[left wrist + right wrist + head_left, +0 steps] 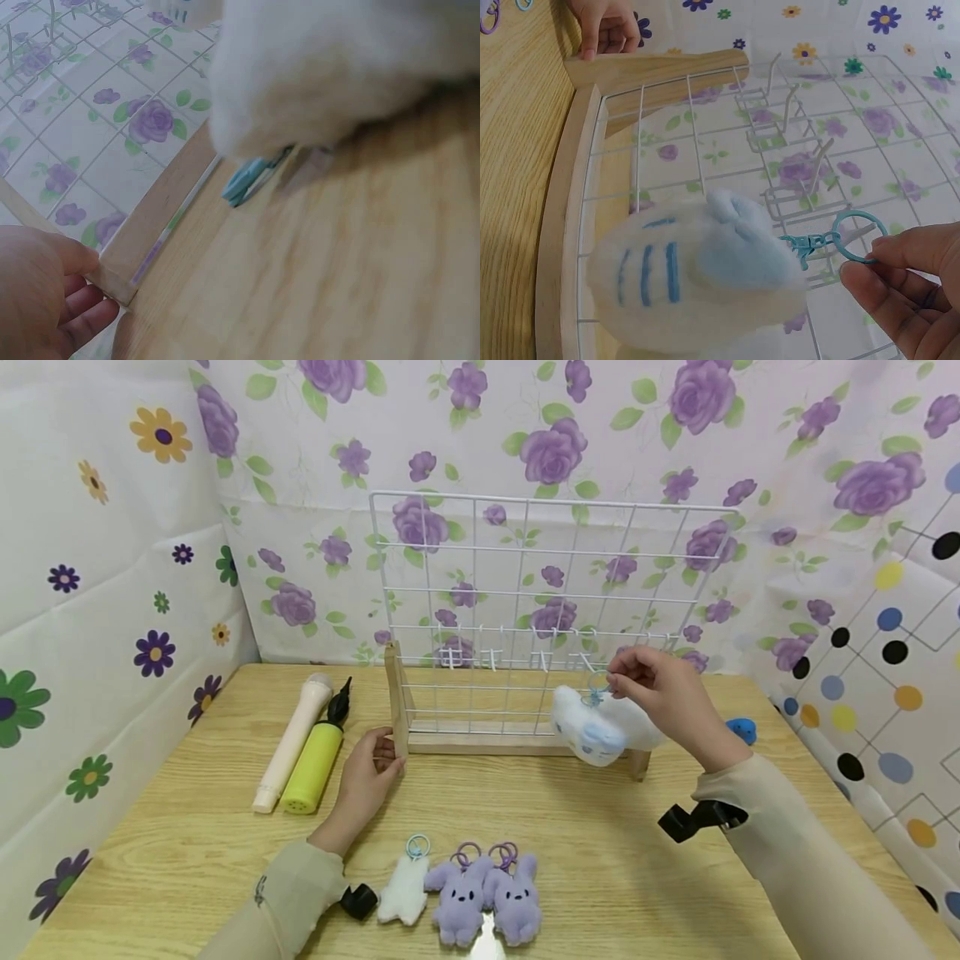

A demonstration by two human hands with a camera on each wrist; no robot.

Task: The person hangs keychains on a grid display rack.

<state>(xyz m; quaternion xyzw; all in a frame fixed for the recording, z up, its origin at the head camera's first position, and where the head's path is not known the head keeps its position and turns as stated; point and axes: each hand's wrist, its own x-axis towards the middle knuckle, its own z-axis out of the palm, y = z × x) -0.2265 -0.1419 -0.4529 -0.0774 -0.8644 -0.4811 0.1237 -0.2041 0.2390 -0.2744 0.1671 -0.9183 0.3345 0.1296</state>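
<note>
My right hand [660, 697] pinches the light-blue key ring [860, 237] of a plush keychain between thumb and forefinger. The white-and-blue plush [597, 727] hangs from it by a small blue clasp [806, 244], in front of the rack's right side. In the right wrist view, the ring overlaps the end of a white hook; whether the hook passes through it, I cannot tell. My left hand [369, 770] grips the left end of the wooden base [480, 743] of the white wire grid rack [528, 552]. Several hooks [492, 658] stick out from the grid.
At the front lie a white plush keychain [405, 889] and two purple plush keychains, one left [460, 902], one right [514, 902]. A yellow hand pump [313, 768] and a pale tube [292, 743] lie left of the rack. A small blue object [742, 730] sits at the right.
</note>
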